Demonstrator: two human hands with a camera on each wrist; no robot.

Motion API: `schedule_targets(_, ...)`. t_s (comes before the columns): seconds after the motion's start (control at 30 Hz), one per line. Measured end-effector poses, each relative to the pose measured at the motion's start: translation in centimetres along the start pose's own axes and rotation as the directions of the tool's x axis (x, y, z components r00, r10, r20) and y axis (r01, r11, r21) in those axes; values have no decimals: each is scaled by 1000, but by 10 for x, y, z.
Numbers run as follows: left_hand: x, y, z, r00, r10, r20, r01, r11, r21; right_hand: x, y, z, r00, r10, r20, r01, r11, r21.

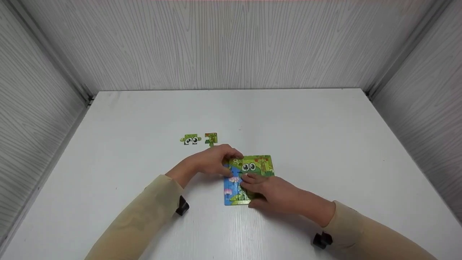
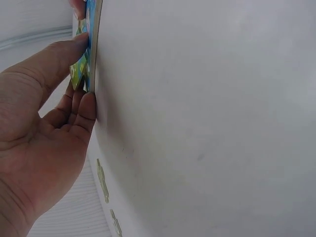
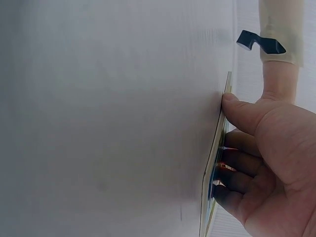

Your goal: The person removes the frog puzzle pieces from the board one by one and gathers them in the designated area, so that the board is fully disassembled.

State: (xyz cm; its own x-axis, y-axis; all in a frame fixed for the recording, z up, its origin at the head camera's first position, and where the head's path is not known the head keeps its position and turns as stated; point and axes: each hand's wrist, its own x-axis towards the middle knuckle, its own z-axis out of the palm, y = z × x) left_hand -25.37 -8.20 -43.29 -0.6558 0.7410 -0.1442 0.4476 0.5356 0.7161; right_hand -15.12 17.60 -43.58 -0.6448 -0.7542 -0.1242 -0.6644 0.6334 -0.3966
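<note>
A small jigsaw puzzle (image 1: 232,189) with a green big-eyed animal and blue sky lies on the table. At its upper left corner my left hand (image 1: 213,160) pinches a green and blue puzzle piece (image 2: 75,79), which tilts up from the board in the left wrist view. The left fingers curl at the board's far edge; the thumb is on the picture side. My right hand (image 1: 276,195) rests on the puzzle's right part, fingertips on the picture and thumb at the near edge, as the right wrist view shows too. It covers the lower right of the picture.
Two loose puzzle pieces lie beyond my left hand: one with a pair of eyes (image 1: 190,139), another green with red spots (image 1: 211,138). The white table (image 1: 306,126) meets pale wood-grain panels at the back and sides.
</note>
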Motion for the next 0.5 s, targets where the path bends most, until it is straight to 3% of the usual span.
schedule_targets(0.27,0,0,-1,1000,10,3,-10,1000,4,0,-1,-1,1000,7,7,-7,1000,2)
schedule_targets(0.5,-1,-1,-1,1000,-17,-7,18,999,26,0,0,0,1000,-7,3,7,1000,-16)
